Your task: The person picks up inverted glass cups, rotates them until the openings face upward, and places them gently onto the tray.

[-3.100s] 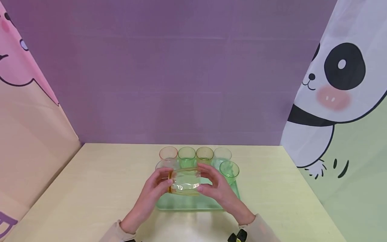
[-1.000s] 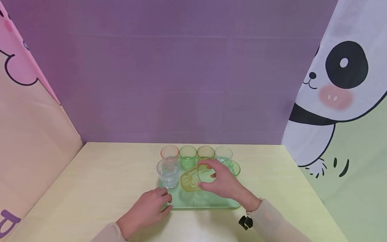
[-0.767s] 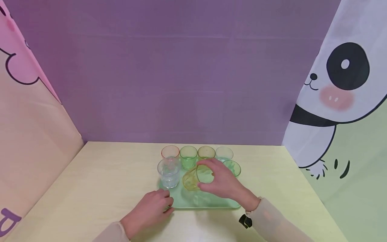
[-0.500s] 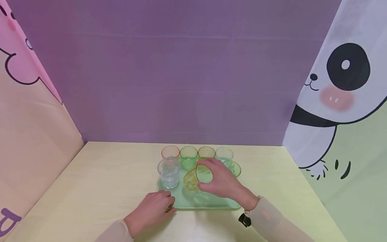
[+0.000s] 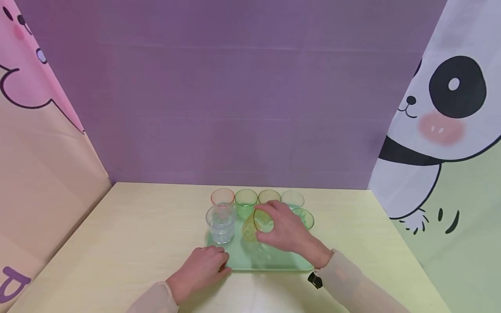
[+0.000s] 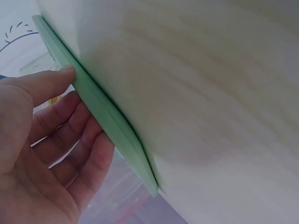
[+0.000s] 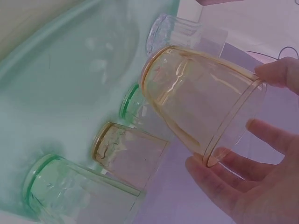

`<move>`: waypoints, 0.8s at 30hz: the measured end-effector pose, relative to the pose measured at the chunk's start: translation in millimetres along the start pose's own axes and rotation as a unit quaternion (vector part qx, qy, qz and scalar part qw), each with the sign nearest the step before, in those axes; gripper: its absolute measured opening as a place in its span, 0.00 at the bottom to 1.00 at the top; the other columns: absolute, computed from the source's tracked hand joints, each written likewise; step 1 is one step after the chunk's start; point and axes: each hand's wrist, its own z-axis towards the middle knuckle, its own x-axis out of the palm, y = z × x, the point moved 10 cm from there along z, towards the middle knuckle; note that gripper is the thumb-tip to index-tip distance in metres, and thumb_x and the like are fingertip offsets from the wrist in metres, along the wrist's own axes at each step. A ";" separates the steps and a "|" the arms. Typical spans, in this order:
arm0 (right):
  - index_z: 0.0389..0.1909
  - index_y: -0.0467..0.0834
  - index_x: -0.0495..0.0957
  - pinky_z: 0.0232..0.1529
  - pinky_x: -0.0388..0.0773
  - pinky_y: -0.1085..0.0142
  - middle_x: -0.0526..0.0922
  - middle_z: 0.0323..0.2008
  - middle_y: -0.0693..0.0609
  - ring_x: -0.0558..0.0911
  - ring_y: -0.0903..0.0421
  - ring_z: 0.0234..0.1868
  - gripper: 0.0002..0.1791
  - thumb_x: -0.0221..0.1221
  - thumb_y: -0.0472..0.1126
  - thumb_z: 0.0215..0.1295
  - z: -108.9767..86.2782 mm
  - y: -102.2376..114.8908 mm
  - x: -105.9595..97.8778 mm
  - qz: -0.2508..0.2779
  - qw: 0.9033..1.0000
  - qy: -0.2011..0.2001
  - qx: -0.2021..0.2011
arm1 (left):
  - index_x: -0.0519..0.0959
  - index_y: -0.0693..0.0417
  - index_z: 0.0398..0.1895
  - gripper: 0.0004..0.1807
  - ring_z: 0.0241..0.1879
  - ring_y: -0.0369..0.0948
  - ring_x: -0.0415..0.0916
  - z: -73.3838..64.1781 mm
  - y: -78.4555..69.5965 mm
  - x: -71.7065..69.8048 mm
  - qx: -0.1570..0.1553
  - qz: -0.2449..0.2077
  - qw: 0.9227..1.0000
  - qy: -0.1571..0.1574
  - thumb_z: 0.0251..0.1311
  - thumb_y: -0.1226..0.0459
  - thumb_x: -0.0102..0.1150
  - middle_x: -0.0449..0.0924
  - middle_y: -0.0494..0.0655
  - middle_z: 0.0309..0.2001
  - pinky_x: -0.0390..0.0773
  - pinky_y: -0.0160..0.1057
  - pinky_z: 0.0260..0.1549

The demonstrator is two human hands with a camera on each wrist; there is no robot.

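Observation:
My right hand (image 5: 283, 228) grips a yellow drinking glass (image 5: 249, 228) near its rim, thumb on one side and fingers on the other. The glass tilts, its mouth turned toward the palm and its base to the left. In the right wrist view the glass (image 7: 201, 100) hangs over the green tray (image 7: 65, 107); whether its base touches the tray cannot be told. My left hand (image 5: 203, 267) is at the tray's front left. In the left wrist view the thumb lies on the outside of the tray's rim (image 6: 100, 109) and the curled fingers reach over it.
Along the tray's back stand a red-rimmed glass (image 5: 222, 196), a green glass (image 5: 246, 204), an amber glass (image 5: 269, 195) and a clear glass (image 5: 293, 198). A clear glass (image 5: 221, 226) stands at left, a green glass (image 5: 305, 217) at right. A purple wall (image 5: 242, 95) rises behind the table.
Three seconds ago both hands held the yellow glass sideways. The left hand has since let go and moved to the tray's rim. Over the last second the right hand has tipped the glass more upright.

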 end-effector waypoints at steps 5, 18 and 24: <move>0.66 0.56 0.76 0.43 0.79 0.49 0.74 0.62 0.50 0.74 0.49 0.60 0.33 0.62 0.52 0.54 5.3 2.9 1.0 -0.021 1.000 0.002 -0.007 | 0.67 0.43 0.15 0.22 0.21 0.31 0.62 2.1 1.1 1.1 -0.003 -0.014 1.000 0.009 0.52 0.61 0.74 0.61 0.31 0.19 0.64 0.35 0.19; 0.65 0.52 0.77 0.45 0.78 0.50 0.76 0.61 0.46 0.74 0.45 0.60 0.34 0.57 0.53 0.54 17.8 13.0 14.4 -0.067 0.997 0.014 -0.036 | 0.69 0.42 0.15 0.20 0.22 0.32 0.63 5.5 4.8 6.0 -0.025 -0.039 0.998 0.039 0.50 0.59 0.75 0.63 0.31 0.18 0.64 0.37 0.19; 0.65 0.53 0.77 0.52 0.77 0.53 0.76 0.60 0.46 0.74 0.46 0.60 0.34 0.56 0.54 0.54 22.0 15.2 18.7 -0.105 0.993 0.012 -0.053 | 0.70 0.43 0.15 0.20 0.22 0.32 0.62 6.4 4.4 5.1 -0.027 -0.042 0.998 0.043 0.49 0.60 0.76 0.63 0.31 0.18 0.64 0.37 0.19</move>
